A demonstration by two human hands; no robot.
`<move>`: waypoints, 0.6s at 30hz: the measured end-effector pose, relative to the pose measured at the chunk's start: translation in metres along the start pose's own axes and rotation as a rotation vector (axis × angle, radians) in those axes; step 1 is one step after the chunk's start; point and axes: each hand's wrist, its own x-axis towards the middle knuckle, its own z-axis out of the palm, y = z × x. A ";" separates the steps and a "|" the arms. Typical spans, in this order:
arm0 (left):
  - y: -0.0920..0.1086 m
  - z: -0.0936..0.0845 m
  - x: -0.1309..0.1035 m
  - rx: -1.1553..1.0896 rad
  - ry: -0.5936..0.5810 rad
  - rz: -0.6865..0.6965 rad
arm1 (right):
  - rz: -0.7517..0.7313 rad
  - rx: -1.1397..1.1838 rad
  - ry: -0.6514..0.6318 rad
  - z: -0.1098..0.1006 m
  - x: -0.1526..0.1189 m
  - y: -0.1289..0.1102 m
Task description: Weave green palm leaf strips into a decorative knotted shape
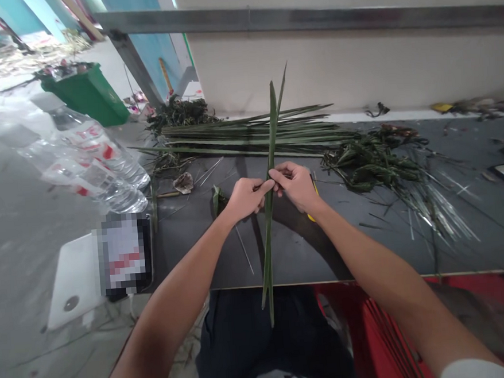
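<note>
Two long green leaf strips [271,136] cross at a narrow angle, held upright in front of me over the table's front edge. My left hand [251,195] pinches them near the middle from the left. From the right, my right hand [292,183] pinches the same spot, its fingertips touching those of the left. The lower ends hang past the table edge above my lap. Behind the hands lies a bundle of similar leaf strips [231,136]. A yellow-handled tool [311,217] lies partly hidden under my right wrist. A small folded leaf piece [218,200] is beside my left hand.
Two water bottles [100,176] and a phone [127,255] stand and lie at the left. Dark green leaf clumps [374,157] and clear thin strands [438,205] lie at the right. A metal rail [309,22] crosses above the table. A green bin [85,94] stands beyond.
</note>
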 end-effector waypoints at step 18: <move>-0.002 -0.004 0.003 -0.185 -0.032 0.034 | 0.087 0.172 0.083 0.011 -0.001 0.007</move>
